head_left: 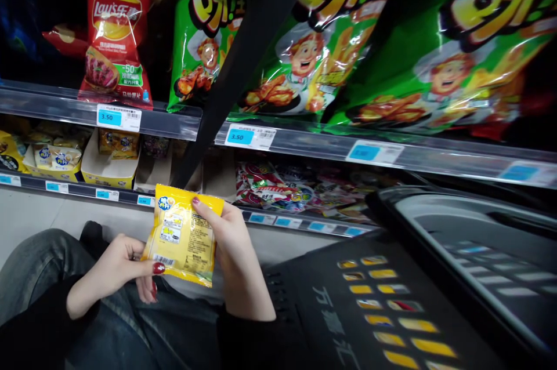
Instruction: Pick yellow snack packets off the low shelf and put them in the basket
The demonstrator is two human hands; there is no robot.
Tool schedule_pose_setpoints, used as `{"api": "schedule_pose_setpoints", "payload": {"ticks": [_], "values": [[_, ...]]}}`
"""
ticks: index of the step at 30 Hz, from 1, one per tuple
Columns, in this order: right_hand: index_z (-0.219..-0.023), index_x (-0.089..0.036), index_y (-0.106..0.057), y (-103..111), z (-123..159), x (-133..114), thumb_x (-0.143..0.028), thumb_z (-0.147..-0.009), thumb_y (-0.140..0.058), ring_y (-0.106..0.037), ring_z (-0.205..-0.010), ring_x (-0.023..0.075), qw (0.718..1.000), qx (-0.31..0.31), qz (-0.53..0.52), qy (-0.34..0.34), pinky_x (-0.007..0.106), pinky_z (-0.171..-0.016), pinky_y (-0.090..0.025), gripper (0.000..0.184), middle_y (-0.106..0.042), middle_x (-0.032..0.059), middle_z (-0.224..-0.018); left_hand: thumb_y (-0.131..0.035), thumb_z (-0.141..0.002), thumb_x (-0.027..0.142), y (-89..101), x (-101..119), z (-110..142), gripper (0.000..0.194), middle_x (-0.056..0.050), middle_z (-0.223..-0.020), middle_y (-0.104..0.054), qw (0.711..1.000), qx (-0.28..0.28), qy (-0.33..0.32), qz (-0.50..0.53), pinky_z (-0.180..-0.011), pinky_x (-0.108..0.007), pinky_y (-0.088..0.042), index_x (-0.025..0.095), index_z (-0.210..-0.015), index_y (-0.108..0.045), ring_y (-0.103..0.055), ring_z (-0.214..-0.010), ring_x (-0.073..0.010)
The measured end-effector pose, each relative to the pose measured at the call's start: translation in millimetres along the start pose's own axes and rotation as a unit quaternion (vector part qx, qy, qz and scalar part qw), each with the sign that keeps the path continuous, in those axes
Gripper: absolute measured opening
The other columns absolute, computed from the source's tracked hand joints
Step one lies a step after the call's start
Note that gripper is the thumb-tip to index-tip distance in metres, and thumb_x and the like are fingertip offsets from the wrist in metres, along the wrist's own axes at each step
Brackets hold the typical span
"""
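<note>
A yellow snack packet [185, 242] is held in front of me, its back with small print and a barcode facing me. My left hand [126, 268] pinches its lower left corner, thumb on the near side. At the upper right edge my right hand [226, 225] grips it, the thumb lying over the printed face and the other fingers hidden behind. Directly beyond the packet is the lower shelf [117, 187], with opened cartons of small wrapped snacks.
A black shopping basket [313, 283] stands close on my right, yellow items showing through its slots. The upper shelf [304, 138] carries a red chip bag [115, 33] and several green snack bags [304, 57]. A dark diagonal post [243, 51] crosses the shelves.
</note>
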State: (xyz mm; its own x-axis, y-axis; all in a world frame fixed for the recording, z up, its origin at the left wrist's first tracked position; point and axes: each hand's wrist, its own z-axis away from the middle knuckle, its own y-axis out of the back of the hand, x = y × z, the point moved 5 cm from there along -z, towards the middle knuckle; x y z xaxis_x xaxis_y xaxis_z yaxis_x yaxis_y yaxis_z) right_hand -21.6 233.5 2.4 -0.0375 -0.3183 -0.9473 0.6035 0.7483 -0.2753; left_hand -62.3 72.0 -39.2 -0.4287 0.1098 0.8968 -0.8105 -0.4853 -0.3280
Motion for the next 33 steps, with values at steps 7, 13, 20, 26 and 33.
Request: {"api": "schedule_pose_setpoints", "payload": {"ticks": [7,13,20,26,33], "values": [[-0.066,-0.017,-0.064,-2,0,-2,-0.042,-0.055,-0.077,-0.062,-0.055,0.0222,1.0,-0.003,0.012,0.008,0.033,-0.05,-0.049,0.03,-0.065,0.0036,-0.056,-0.067,-0.072,0.032,1.7,-1,-1,0.027,-0.007,-0.047,-0.065,1.0,-0.001,0.004,-0.016,-0.039,-0.024,-0.049,0.01,-0.057,-0.062,-0.061,-0.04,-0.0184],[-0.064,-0.019,-0.062,5,9,-17,-0.041,-0.067,-0.063,-0.06,-0.059,0.0224,0.975,0.096,0.189,0.072,0.031,-0.054,-0.043,0.022,-0.065,0.0051,-0.062,-0.07,-0.068,0.026,6.3,6,0,0.053,-0.012,-0.113,-0.059,0.968,0.109,-0.152,-0.167,-0.076,-0.035,-0.054,0.017,-0.116,-0.049,-0.061,-0.095,-0.0243],[-0.077,-0.022,-0.064,-25,33,-30,-0.028,-0.072,-0.056,-0.06,-0.068,0.0212,0.953,0.061,0.287,0.075,0.031,-0.062,-0.042,0.011,-0.067,0.0042,-0.074,-0.056,-0.08,0.019,-2.8,2,12,0.065,-0.005,-0.145,-0.032,0.856,0.17,-0.302,-0.384,-0.111,-0.041,-0.019,0.03,-0.138,-0.029,-0.025,-0.133,-0.0263],[-0.092,-0.019,-0.062,-20,20,-24,-0.045,-0.073,-0.057,-0.057,-0.077,0.0182,0.973,0.016,0.213,0.092,0.03,-0.067,-0.045,0.033,-0.064,0.0047,-0.085,-0.054,-0.082,0.04,1.0,-6,-2,0.046,-0.011,-0.126,-0.055,0.972,0.106,-0.154,0.14,-0.087,-0.052,-0.047,0.023,-0.124,-0.047,-0.054,-0.109,-0.0324],[-0.071,-0.018,-0.064,-20,8,-9,-0.037,-0.063,-0.07,-0.057,-0.066,0.016,0.989,-0.095,0.104,0.043,0.027,-0.06,-0.045,0.022,-0.065,0.001,-0.071,-0.059,-0.079,0.039,-12.0,1,-3,0.037,-0.01,-0.118,-0.061,0.937,0.0,-0.122,0.328,-0.083,-0.05,-0.05,0.022,-0.112,-0.058,-0.059,-0.104,-0.0317]]}}
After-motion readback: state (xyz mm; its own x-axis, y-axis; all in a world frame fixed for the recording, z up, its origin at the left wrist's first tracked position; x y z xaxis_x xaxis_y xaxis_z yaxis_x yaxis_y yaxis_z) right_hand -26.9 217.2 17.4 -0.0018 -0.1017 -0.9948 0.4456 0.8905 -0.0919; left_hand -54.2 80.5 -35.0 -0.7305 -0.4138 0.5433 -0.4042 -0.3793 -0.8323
